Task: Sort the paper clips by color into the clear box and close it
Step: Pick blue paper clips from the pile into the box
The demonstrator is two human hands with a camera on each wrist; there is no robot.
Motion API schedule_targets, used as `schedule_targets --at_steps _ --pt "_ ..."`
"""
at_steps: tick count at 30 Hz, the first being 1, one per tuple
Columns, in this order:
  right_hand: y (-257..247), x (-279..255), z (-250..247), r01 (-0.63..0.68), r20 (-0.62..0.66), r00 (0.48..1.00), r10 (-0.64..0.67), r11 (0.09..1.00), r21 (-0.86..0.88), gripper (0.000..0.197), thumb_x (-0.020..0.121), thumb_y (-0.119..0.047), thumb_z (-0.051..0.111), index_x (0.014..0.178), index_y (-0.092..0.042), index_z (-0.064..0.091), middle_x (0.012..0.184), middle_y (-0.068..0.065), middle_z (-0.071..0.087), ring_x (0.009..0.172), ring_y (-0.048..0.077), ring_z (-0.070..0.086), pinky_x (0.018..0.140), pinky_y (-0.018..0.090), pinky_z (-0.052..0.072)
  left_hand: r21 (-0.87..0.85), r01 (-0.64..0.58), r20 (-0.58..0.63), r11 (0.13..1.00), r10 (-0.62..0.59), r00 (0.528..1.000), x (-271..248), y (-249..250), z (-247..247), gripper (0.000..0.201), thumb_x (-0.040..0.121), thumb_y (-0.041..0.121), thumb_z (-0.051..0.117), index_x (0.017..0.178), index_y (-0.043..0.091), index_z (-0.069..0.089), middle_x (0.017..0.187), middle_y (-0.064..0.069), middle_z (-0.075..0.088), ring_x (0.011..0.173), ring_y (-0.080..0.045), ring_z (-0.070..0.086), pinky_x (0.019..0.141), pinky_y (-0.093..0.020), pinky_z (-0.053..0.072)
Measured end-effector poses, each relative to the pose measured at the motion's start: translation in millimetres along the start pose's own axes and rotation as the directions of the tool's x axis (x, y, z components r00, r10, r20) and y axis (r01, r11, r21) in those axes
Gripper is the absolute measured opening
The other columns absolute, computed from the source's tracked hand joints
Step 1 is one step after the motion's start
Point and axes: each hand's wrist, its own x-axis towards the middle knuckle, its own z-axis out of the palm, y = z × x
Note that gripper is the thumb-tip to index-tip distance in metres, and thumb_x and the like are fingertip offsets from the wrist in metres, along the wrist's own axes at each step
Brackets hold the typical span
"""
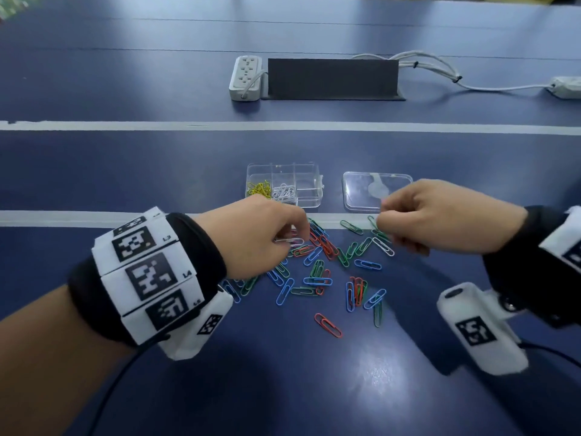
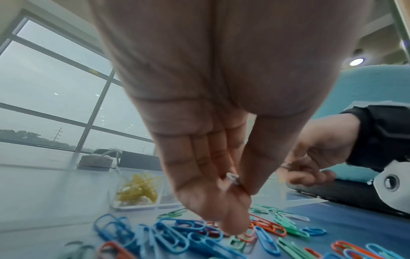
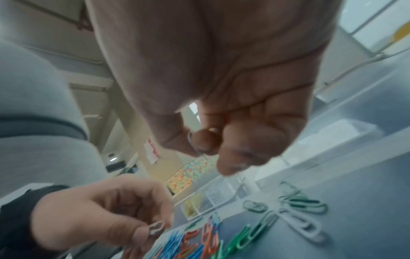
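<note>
The clear box (image 1: 309, 196) stands open past the pile, with yellow clips (image 1: 259, 188) in its left compartment and white clips (image 1: 284, 193) in the middle one. Its lid (image 1: 361, 196) lies apart to the right. Blue, red and green paper clips (image 1: 317, 272) are scattered on the blue table. My left hand (image 1: 295, 239) hovers over the pile's far left and pinches a white clip (image 2: 231, 178) between thumb and fingers. My right hand (image 1: 385, 221) is curled over the pile's far right; thumb and forefinger pinch a thin pale clip (image 3: 195, 146). Another white clip (image 1: 383, 247) lies below it.
A white power strip (image 1: 245, 78), a dark upright panel (image 1: 333, 78) and white cables (image 1: 440, 70) sit at the back of the table. Pale tape lines (image 1: 94, 125) cross the surface. A lone red clip (image 1: 328, 325) lies nearest me.
</note>
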Motion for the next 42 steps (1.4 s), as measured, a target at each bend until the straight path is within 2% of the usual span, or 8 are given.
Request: schedule_targets --at_steps 5,9,13,16,20,24,33,42 --pt "25 4 -2 -0.047 -0.007 0.999 0.046 0.998 -0.052 0.024 0.071 -0.022 0.065 0.052 -0.014 0.053 0.046 0.000 0.060 0.044 0.009 0.048 0.058 0.027 0.045 -0.018 -0.044 0.019 0.999 0.044 0.999 18 17 2 0.014 0.085 0.013 0.046 0.086 0.027 0.049 0.070 0.009 0.055 0.061 -0.001 0.047 0.062 -0.020 0.036" --pt "31 3 5 -0.009 -0.015 1.000 0.008 0.998 -0.066 0.014 0.072 -0.013 0.068 0.069 -0.021 0.056 0.055 0.001 0.067 0.040 0.003 0.052 0.056 0.023 0.045 -0.008 -0.060 0.011 0.998 0.061 0.998 32 28 3 0.012 0.086 0.013 0.044 0.088 0.025 0.047 0.070 0.010 0.052 0.062 -0.003 0.045 0.067 -0.022 0.036" --pt "30 6 8 0.041 -0.087 0.995 -0.053 0.990 -0.135 0.012 0.075 -0.017 0.067 0.072 -0.029 0.065 0.054 -0.013 0.065 0.052 -0.005 0.057 0.061 0.011 0.045 -0.003 -0.031 -0.048 1.000 0.031 0.998 41 23 -1 0.020 0.085 0.010 0.046 0.091 0.027 0.055 0.089 0.006 0.064 0.067 -0.005 0.049 0.070 -0.022 0.039" --pt "23 7 15 0.078 -0.084 0.991 -0.105 0.959 -0.274 0.012 0.076 -0.016 0.063 0.075 -0.024 0.072 0.058 -0.013 0.060 0.065 0.007 0.057 0.073 0.022 0.051 0.001 0.002 -0.127 1.000 -0.002 0.992 43 16 -10 0.022 0.085 0.009 0.048 0.093 0.024 0.062 0.086 0.005 0.063 0.061 0.003 0.046 0.068 -0.018 0.034" --pt "15 5 20 0.082 -0.058 0.992 -0.115 0.909 -0.408 0.018 0.076 -0.014 0.055 0.084 -0.022 0.069 0.073 -0.007 0.060 0.073 0.018 0.052 0.071 0.024 0.048 -0.001 0.069 -0.242 0.998 -0.068 0.968 42 3 -23 0.023 0.084 0.008 0.050 0.096 0.020 0.066 0.077 0.004 0.063 0.067 -0.014 0.052 0.069 -0.020 0.036" --pt "12 4 23 0.059 -0.023 0.997 -0.076 0.903 -0.426 0.017 0.073 -0.015 0.054 0.086 -0.025 0.060 0.083 -0.004 0.060 0.084 0.026 0.058 0.074 0.031 0.052 0.028 0.127 -0.276 0.992 -0.114 0.954 46 -8 -28 0.023 0.082 0.004 0.053 0.094 0.016 0.068 0.079 0.001 0.066 0.073 -0.014 0.053 0.073 -0.020 0.040" --pt "5 1 24 0.046 -0.028 0.997 -0.066 0.884 -0.465 0.020 0.083 -0.019 0.051 0.096 -0.023 0.066 0.095 0.000 0.067 0.092 0.024 0.059 0.072 0.024 0.040 0.069 0.169 -0.249 0.983 -0.147 0.957 58 -12 -26 0.023 0.083 0.008 0.057 0.097 0.018 0.073 0.095 -0.003 0.071 0.088 -0.020 0.061 0.088 -0.031 0.050" --pt "-9 8 16 0.049 0.050 0.998 -0.029 0.890 -0.453 0.013 0.074 -0.021 0.057 0.081 -0.016 0.068 0.083 0.002 0.070 0.082 0.024 0.063 0.076 0.030 0.054 0.013 0.135 -0.292 0.991 -0.126 0.948 38 -21 -30 0.015 0.087 0.021 0.058 0.095 0.022 0.070 0.075 0.009 0.063 0.069 -0.011 0.055 0.076 -0.024 0.046"
